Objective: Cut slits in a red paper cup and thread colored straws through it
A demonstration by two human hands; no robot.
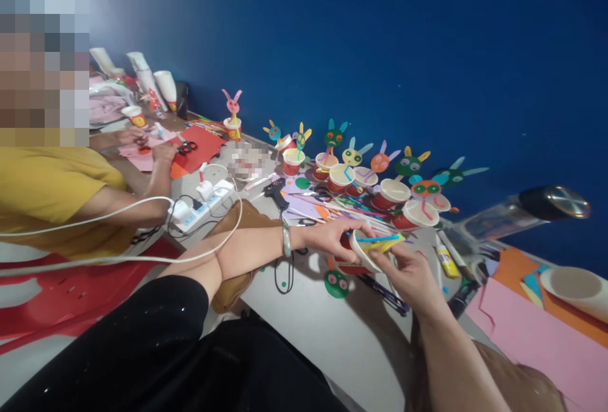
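Observation:
A red and white paper cup (360, 249) lies tipped in my left hand (327, 238), whose fingers wrap round its side and rim. My right hand (409, 271) pinches a yellow strip (387, 244) at the cup's mouth; its material is hard to make out. Across the opening runs a blue stick-like strip (375, 238). Just below the cup, a green round paper face (337, 283) with pink eyes hangs or lies near the table; how it is attached is hidden. Dark-handled scissors (387, 295) lie beneath my hands.
Several cups with paper rabbit heads (352, 157) line the blue wall. A black glue gun (276, 193), a white power strip (204, 206) with trailing cables and a clear bottle (494, 222) stand around. At left, a co-worker in a yellow top (61, 184) handles paper. Pink sheets (536, 330) lie right.

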